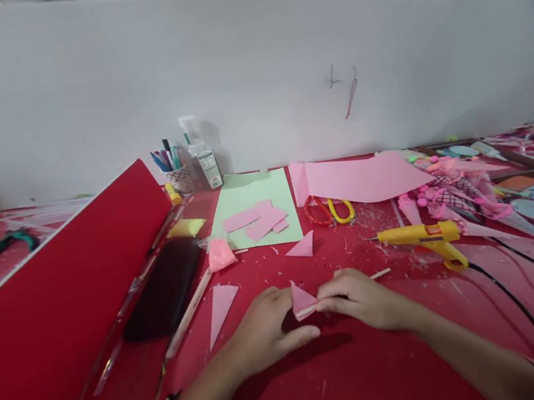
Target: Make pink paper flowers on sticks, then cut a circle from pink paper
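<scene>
My left hand [265, 328] and my right hand [362, 298] meet over the red table [353, 374], both pinched on a small pink paper piece [302, 300] wrapped round a thin wooden stick [377, 274]. The stick pokes out to the right past my right hand. Loose pink paper triangles lie close by, one [220, 307] left of my left hand and one [303, 247] further back.
A yellow glue gun [426, 240] with a black cord lies right of my hands. Behind are scissors [329, 211], a green sheet [252, 205] with pink scraps, a large pink sheet [361, 178], a pen cup [177, 173] and a bottle. A red divider [60, 291] stands left, a dark case [164, 289] beside it.
</scene>
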Demonstrator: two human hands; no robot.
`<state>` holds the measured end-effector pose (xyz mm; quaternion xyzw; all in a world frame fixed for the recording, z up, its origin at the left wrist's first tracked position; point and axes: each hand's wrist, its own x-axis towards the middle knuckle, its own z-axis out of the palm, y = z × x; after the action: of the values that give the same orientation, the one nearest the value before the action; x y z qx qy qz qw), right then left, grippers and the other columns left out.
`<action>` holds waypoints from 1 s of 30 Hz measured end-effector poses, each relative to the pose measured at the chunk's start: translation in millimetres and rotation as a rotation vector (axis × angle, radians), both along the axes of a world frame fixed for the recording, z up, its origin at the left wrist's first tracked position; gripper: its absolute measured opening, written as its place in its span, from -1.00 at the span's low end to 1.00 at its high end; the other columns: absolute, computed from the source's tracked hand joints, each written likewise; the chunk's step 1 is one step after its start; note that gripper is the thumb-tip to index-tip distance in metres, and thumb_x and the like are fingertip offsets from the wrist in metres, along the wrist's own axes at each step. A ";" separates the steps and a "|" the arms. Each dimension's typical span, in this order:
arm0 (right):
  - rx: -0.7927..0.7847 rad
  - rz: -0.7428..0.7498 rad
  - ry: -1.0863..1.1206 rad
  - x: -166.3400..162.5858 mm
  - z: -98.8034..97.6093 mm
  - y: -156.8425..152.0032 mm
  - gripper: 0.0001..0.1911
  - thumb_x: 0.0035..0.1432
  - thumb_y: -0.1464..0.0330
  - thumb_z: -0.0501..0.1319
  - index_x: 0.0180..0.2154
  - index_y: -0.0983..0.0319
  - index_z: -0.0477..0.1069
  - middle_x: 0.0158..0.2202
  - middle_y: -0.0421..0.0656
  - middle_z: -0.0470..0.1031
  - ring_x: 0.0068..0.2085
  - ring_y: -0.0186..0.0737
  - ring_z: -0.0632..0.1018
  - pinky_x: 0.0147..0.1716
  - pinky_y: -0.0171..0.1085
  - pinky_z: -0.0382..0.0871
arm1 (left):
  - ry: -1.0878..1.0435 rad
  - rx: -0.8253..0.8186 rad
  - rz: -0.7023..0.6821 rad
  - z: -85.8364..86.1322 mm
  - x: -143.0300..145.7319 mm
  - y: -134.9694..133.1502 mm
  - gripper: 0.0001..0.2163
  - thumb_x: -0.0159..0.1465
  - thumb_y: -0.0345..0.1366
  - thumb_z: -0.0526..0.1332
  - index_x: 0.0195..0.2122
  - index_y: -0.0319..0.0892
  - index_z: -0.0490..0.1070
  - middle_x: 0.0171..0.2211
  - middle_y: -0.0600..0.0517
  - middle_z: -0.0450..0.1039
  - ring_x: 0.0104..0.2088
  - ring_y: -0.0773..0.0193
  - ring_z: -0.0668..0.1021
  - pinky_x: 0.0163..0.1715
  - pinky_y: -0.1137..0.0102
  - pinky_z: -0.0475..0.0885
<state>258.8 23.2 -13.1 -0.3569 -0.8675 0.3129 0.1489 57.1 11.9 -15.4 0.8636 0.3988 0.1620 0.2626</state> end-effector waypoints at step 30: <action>0.781 -0.024 -0.311 -10.1 -6.9 -9.4 -0.77 0.23 0.42 -0.07 -0.31 0.26 0.34 -0.54 -0.22 0.38 -0.51 -0.33 0.35 -0.55 -0.30 -0.03 | -0.382 -0.511 0.270 -9.4 10.9 -1.8 -0.52 0.27 -0.10 -0.19 -0.70 -0.22 0.19 -0.78 0.18 0.16 -0.81 0.51 0.19 -0.77 0.57 0.08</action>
<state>248.6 13.8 -20.0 -0.3266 -0.9289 -0.0989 0.1437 68.0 10.1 -24.8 0.6634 0.4809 0.2489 0.5164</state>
